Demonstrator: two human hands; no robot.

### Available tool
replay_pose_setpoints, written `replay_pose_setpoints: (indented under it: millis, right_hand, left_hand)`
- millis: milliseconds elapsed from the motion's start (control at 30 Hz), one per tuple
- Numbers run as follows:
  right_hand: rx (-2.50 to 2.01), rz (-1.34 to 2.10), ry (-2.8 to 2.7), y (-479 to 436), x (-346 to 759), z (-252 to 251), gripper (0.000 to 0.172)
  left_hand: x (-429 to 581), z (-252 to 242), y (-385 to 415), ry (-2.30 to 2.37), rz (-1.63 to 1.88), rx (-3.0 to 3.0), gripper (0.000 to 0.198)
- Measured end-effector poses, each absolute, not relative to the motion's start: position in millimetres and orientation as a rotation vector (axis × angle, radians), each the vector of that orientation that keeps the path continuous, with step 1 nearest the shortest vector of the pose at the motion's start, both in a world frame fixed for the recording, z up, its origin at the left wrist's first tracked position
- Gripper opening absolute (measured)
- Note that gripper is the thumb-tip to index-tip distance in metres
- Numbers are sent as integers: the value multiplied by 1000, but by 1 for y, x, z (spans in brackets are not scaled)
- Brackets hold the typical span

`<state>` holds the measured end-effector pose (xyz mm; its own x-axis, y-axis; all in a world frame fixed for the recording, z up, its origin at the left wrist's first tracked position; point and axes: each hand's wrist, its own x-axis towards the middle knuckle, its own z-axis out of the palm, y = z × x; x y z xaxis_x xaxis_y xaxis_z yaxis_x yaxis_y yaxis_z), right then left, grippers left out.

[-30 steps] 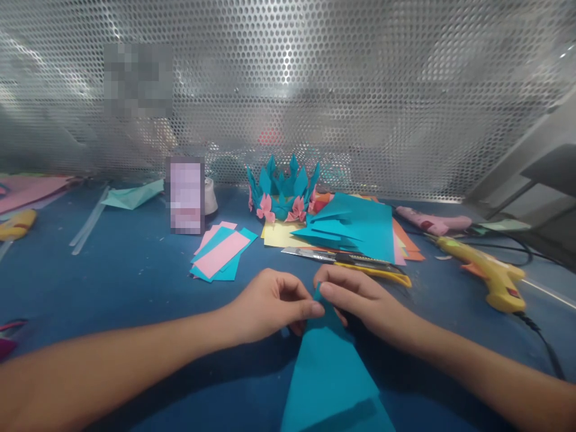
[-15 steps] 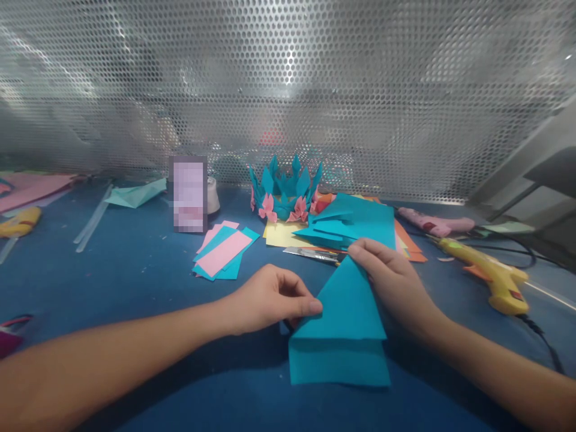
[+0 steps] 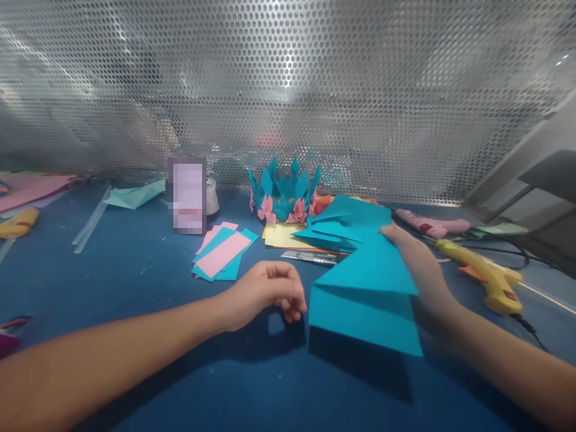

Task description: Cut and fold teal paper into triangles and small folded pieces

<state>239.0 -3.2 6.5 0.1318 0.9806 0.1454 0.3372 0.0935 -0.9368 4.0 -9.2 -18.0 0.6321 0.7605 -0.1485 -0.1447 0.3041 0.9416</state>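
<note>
My right hand [image 3: 423, 270] grips a folded sheet of teal paper [image 3: 369, 276] by its right edge, fingers hidden behind it. The paper is raised above the table, its folded point toward the back and a loose flap hanging at the front; a shadow lies below. Just left of the paper, apart from it, my left hand [image 3: 274, 291] has its fingers curled in, with nothing visible in them. Behind the held sheet lie a craft knife [image 3: 308, 258] and a pile of teal folded pieces and paper [image 3: 333, 219].
A teal paper crown with pink flowers [image 3: 284, 195] stands at the back. Pink and teal paper strips [image 3: 225, 252] lie left of centre, near a blurred-out upright panel [image 3: 188, 195]. On the right are a yellow glue gun [image 3: 490, 276] with its cord and a pink glue gun [image 3: 432, 223].
My right hand has lifted the teal paper and carried it right and back. My left hand has let go of the paper's left edge and curled its fingers.
</note>
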Motion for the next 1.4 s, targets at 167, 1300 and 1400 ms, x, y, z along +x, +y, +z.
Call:
replay_pose_setpoints:
  millis: [167,1300,1400]
  right_hand:
    - [-1380,1031,-1173,-20,212,7,29]
    - [-723,-386,-2380,-27,217,-15,35]
    - [-680,-453,-2465,-30,215,-17,36]
  left_hand:
    - [10,-22,-10,679,898,1161,33]
    - [-3,-16,18,890,1158,1024,27]
    - [-4,-24,21,940,1132,1229,29]
